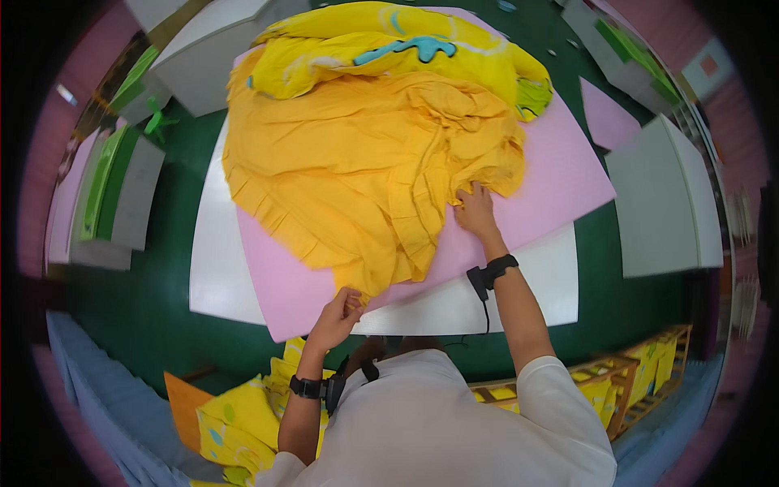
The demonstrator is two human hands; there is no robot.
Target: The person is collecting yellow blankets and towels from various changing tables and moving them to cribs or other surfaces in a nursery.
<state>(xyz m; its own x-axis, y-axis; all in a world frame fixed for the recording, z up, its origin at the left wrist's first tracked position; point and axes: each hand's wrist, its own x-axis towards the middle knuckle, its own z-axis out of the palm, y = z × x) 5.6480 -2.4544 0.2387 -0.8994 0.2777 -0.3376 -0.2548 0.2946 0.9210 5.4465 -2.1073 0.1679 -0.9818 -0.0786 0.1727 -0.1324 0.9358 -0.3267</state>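
Note:
A large orange-yellow cloth with a pleated ruffle edge (324, 146) lies rumpled across a pink mat (560, 170). At its near corner, my left hand (341, 312) pinches the cloth beside the mat's front edge. Further right and farther away, my right hand (475, 207) grips the cloth's bunched right side, its fingertips partly hidden in the folds. Behind, a bright yellow quilt with a blue pattern (406, 49) is heaped over the far part of the cloth. Each of my wrists wears a black strap with a small device.
Under the mat is a white tabletop (215, 276), over a green floor (162, 316). White cabinets stand left (122, 195) and right (665, 195). Near me are a wooden bed frame (629, 381), yellow patterned bedding (235, 426) and blue fabric (122, 398). A small green chair (157, 120) stands far left.

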